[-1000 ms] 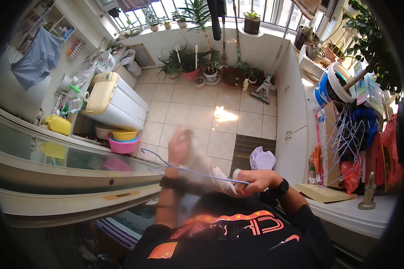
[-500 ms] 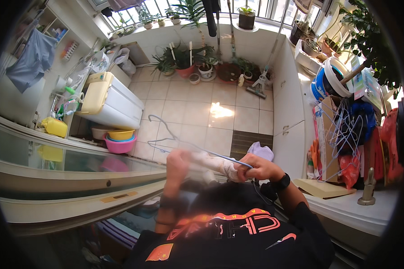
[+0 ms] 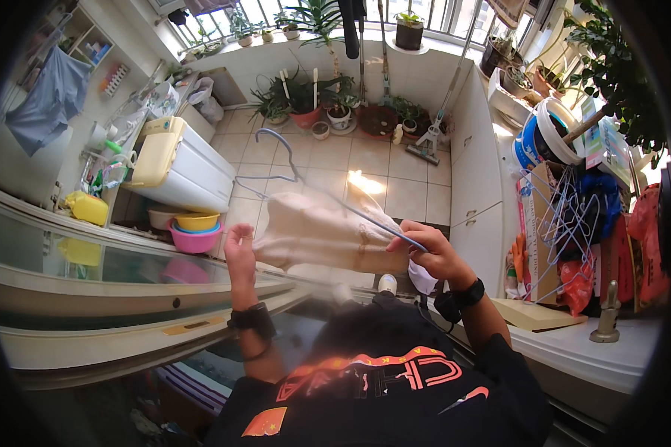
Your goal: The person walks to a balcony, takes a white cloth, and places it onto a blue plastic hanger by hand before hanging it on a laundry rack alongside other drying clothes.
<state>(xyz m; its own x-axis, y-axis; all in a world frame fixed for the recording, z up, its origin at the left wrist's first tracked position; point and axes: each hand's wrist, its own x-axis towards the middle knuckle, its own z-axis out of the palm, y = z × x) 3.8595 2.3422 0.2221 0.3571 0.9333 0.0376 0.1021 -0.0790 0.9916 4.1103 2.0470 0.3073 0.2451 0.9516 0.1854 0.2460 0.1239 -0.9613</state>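
Observation:
A cream, slightly see-through cloth is stretched out between my hands over the floor; its exact kind of garment I cannot make out. At its left edge my left hand is closed, the fingers pinching the cloth's side. A blue-grey clothes hanger lies slantwise across the cloth's far side, with its hook away from me to the left. My right hand is closed on the near right end of the hanger, with the cloth's right edge gathered at the fingers. A pale lilac cloth shows just below my right hand.
White cabinets stand to the right, beside a bundle of wire hangers. A white washing machine and stacked basins are at left. A sliding door frame runs near me. Potted plants and a mop line the far wall.
The bunched cloth has been spread out wide. My left hand has moved left, away from my right, which has shifted slightly right. The hanger's hook has risen farther from me.

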